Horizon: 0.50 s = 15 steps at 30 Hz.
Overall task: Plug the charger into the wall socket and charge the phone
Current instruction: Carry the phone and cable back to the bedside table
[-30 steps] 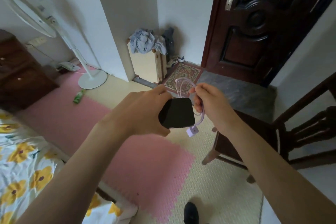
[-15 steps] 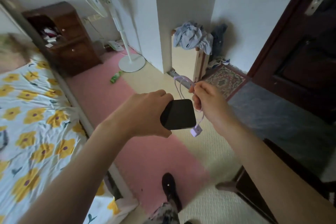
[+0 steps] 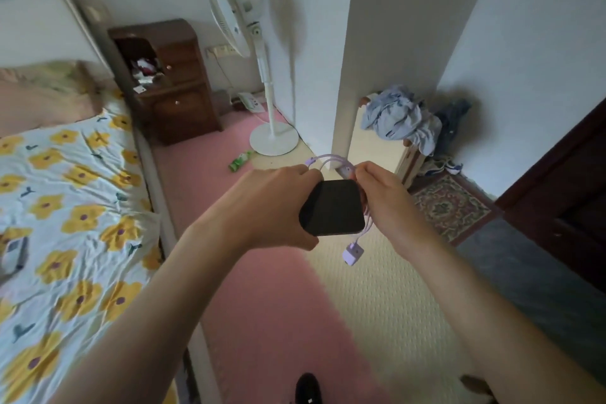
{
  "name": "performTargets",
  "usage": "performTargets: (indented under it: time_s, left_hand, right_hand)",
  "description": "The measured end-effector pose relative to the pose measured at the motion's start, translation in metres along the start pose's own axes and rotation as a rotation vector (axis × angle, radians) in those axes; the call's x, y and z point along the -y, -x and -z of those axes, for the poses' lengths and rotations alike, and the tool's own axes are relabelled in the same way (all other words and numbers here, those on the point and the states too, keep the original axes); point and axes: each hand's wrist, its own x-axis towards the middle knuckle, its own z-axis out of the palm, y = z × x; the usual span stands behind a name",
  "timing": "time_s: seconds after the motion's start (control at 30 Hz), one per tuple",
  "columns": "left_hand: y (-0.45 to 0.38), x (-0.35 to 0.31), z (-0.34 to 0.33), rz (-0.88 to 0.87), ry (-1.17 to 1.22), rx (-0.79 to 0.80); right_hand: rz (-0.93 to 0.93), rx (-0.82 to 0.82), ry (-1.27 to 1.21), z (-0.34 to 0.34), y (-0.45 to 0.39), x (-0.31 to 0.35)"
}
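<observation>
My left hand point(image 3: 272, 207) grips a black phone point(image 3: 334, 208) at chest height, screen dark and facing up. My right hand point(image 3: 385, 203) pinches a lilac charger cable point(image 3: 331, 159) just past the phone's far edge. The cable loops above the phone and runs down its right side to a small lilac plug block point(image 3: 352, 254) that dangles free below. A white wall socket point(image 3: 221, 50) sits low on the far wall, between the nightstand and the fan pole, with a cord hanging from it.
A bed with a yellow-flower sheet point(image 3: 65, 207) fills the left. A dark nightstand point(image 3: 167, 82) and a white standing fan point(image 3: 269, 108) stand ahead. A white power strip point(image 3: 251, 102) and a green bottle point(image 3: 239, 161) lie on the pink mat. A white pillar point(image 3: 387, 43) stands ahead.
The view has swung left, away from the door and chair toward the bed, nightstand and socket. Both hands keep the same hold on the phone and cable.
</observation>
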Motion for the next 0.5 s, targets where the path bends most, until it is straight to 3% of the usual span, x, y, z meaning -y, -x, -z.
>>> performTargets:
  time_s: [0.5]
  left_hand:
    - [-0.067, 0.120, -0.003, 0.163, -0.001, 0.014]
  right_hand:
    - [0.033, 0.305, -0.013, -0.072, -0.173, 0.023]
